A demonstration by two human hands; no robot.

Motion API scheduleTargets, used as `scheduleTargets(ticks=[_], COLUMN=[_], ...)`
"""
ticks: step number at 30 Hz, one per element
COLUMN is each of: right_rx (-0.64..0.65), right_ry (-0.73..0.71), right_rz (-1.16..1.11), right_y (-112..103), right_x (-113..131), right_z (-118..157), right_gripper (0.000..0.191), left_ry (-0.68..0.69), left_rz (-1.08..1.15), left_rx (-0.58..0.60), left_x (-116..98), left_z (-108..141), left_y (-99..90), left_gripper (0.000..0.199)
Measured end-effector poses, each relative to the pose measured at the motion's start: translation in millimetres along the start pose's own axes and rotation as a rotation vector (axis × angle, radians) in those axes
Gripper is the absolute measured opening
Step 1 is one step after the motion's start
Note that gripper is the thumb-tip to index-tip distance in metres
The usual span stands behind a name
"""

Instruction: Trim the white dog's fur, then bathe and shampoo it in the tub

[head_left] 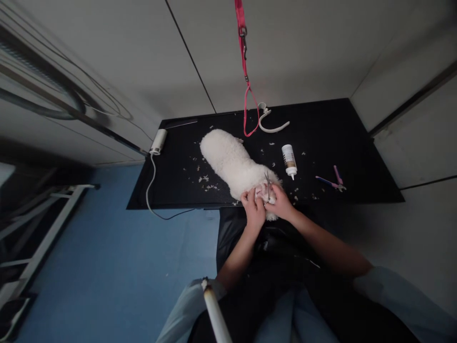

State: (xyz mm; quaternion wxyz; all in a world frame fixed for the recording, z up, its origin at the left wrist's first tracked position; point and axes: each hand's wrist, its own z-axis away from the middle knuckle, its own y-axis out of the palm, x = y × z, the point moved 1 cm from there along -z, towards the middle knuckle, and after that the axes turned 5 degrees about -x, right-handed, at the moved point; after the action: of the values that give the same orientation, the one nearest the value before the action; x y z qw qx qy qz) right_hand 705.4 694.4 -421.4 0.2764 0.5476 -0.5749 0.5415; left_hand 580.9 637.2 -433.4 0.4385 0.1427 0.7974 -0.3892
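A white, fluffy dog (228, 157) lies along the black table, its head at the near edge in front of me. My left hand (254, 209) is closed on the dog's ear (261, 191), where pinkish skin shows. In my right hand (281, 204) is a slim metal scissors-shaped tool (268, 183), its tips pointing away from me above the ear. From these pictures I cannot tell whether it is scissors or forceps. Right of the head stands or lies a white bottle (289, 159) with a nozzle.
Blue-and-pink nail clippers (332, 182) lie on the table's (339, 128) right. A pink loop leash (246, 105) hangs by a white curved band (274, 128). A corded white clipper-like device (159, 141) and a comb (182, 124) lie left. A burning cigarette (216, 314) juts up close to the camera.
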Motion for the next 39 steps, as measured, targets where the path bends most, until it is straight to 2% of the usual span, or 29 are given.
scheduleTargets(ticks=[4,7,10,13,16,18,24,26,30,32,35,39], right_rx=[-0.089,-0.115,-0.059,0.018,-0.136,-0.250,-0.503,-0.454,-0.181,-0.099,-0.022,0.215], right_ry=[0.080,0.202,0.324,0.411,0.483,0.545,0.601,0.622,0.664,0.662,0.697,0.823], right_rz=[-0.091,-0.203,-0.310,-0.322,-0.219,-0.244,-0.695,-0.735,-0.680,-0.703,-0.815,-0.898], right_y=[10,6,-15,-49,-85,-102,-130,-134,-126,-118,-108,-102], right_x=[-7,-12,-17,-21,-24,-23,-10,-4,14,25,38,54], right_z=[17,20,18,16,15,18,48,62,81,83,81,77], right_gripper=[0.061,0.065,0.063,0.054,0.043,0.039,0.029,0.033,0.072,0.085,0.082,0.070], left_ry=[0.119,0.208,0.227,0.230,0.236,0.250,0.285,0.289,0.272,0.272,0.304,0.340], left_rz=[0.066,0.085,0.130,0.166,0.164,0.175,0.164,0.160,0.132,0.113,0.101,0.067], left_rx=[-0.030,0.055,0.180,0.295,0.352,0.360,0.354,0.350,0.364,0.373,0.388,0.410], left_x=[-2,1,5,7,7,7,5,3,-4,-7,-11,-12], left_z=[-1,-13,-29,-41,-45,-44,-41,-42,-45,-46,-45,-46], left_y=[-0.4,-1.5,-4.4,-5.7,-3.3,-1.0,3.1,4.5,8.8,10.6,11.8,10.9], left_gripper=[0.040,0.037,0.033,0.029,0.031,0.032,0.032,0.032,0.035,0.036,0.037,0.037])
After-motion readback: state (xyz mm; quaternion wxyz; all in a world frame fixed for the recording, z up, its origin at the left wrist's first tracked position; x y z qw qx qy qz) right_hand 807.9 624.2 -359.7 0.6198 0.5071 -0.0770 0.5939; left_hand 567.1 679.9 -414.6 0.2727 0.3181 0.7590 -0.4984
